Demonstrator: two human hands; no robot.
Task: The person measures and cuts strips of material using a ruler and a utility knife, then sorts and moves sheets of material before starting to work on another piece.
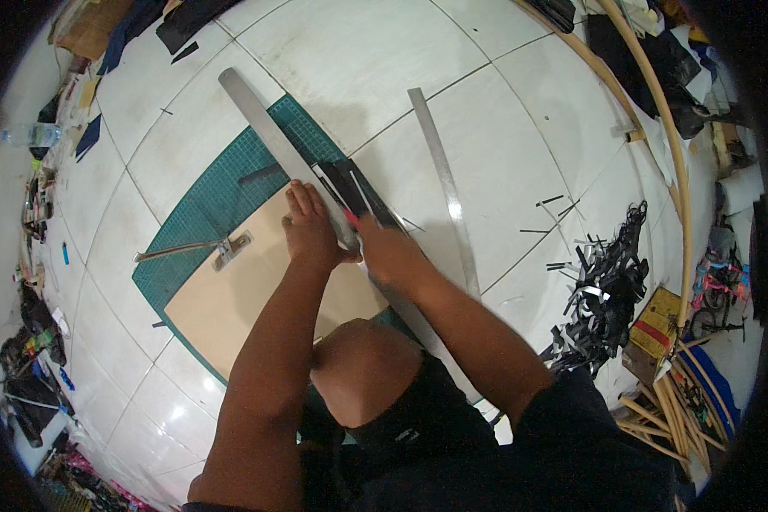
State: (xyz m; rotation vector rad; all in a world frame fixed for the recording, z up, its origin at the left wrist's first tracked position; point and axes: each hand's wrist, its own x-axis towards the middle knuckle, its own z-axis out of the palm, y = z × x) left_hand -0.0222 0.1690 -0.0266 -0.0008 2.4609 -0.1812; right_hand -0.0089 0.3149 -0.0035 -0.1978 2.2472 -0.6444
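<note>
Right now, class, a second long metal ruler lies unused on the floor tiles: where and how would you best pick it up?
Grip the spare metal ruler near its middle, probably pinching its two long edges from above. It lies flat on the white tiles, thin and long, so a mid-length hold should keep it balanced. Come from its right side, away from the right hand and black strips.

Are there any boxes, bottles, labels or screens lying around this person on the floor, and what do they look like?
Cardboard box: on the floor to the person's right, beside the heap of black offcuts; squarish, yellow with a red band.
Plastic bottle: far left edge of the floor, lying on its side; clear, with a pale label.
Brown cardboard: top left corner, flat and plain.
No screens or signs can be seen.
</note>
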